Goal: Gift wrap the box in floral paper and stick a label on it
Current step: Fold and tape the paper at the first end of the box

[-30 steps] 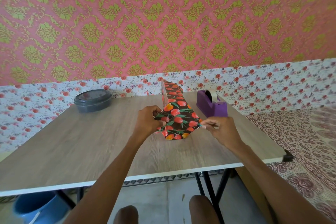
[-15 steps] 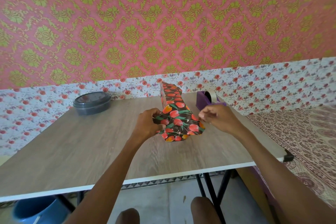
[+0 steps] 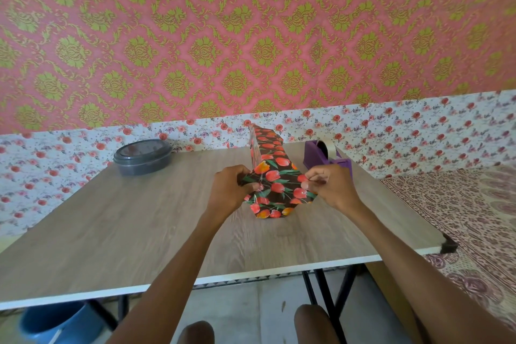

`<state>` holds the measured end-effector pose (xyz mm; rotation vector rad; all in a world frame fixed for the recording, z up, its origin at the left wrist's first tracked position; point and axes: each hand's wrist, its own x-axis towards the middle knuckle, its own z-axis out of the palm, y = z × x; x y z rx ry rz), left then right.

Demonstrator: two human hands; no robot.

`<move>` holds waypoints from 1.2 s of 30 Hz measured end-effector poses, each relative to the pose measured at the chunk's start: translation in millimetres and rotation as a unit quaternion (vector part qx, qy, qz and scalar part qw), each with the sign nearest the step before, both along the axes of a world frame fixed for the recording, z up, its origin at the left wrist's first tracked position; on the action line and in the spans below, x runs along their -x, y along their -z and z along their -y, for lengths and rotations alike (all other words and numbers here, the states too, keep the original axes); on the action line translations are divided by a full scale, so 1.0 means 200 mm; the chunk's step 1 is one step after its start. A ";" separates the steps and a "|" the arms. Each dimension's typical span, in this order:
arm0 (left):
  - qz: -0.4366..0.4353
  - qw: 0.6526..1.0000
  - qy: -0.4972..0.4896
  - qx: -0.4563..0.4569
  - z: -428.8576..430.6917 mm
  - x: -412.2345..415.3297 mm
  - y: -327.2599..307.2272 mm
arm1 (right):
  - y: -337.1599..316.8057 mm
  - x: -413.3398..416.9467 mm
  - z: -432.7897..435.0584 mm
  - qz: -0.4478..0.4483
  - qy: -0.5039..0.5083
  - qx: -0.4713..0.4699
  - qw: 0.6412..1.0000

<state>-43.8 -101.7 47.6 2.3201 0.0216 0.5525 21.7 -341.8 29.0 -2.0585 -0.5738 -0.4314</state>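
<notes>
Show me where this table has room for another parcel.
Bare wood fills the left half of the table, from the grey tub to the near edge. Crowded mid-right: left hand and right hand grip the wrapped box, tape dispenser just behind.

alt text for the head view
A left hand grips and a right hand pinches the near end of a box wrapped in tulip-print paper on a wooden table. A purple tape dispenser and lidded grey tub sit behind.

dark tulip-print paper (red, orange), purple dispenser
</notes>
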 end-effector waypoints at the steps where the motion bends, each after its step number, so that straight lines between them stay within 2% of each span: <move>1: -0.004 1.000 0.004 -0.011 -0.01 0.00 0.00 | 0.00 0.00 0.00 0.000 0.002 0.009 1.000; 7: -0.036 0.998 0.018 -0.051 -0.04 0.00 -0.02 | 0.02 -0.03 -0.02 0.017 -0.011 0.084 0.996; 13: -0.047 0.992 0.031 -0.110 -0.05 -0.01 0.00 | 0.04 -0.05 -0.01 0.080 -0.014 0.109 0.991; 18: -0.080 0.993 0.021 -0.083 -0.04 -0.02 -0.01 | 0.07 -0.05 -0.03 0.086 -0.014 0.113 0.990; 22: -0.120 0.991 0.045 -0.027 -0.03 -0.03 0.00 | 0.08 -0.06 -0.02 0.086 -0.013 0.106 0.991; 27: -0.035 0.997 -0.061 -0.038 0.05 -0.03 0.02 | 0.09 -0.05 -0.02 0.107 -0.011 0.092 0.990; 30: -0.014 0.995 -0.081 -0.049 0.11 -0.02 0.01 | 0.10 -0.05 -0.03 0.107 -0.022 0.073 0.991; 36: -0.012 0.995 -0.077 -0.066 0.11 -0.04 0.04 | 0.10 -0.05 -0.02 -0.005 -0.080 0.039 0.996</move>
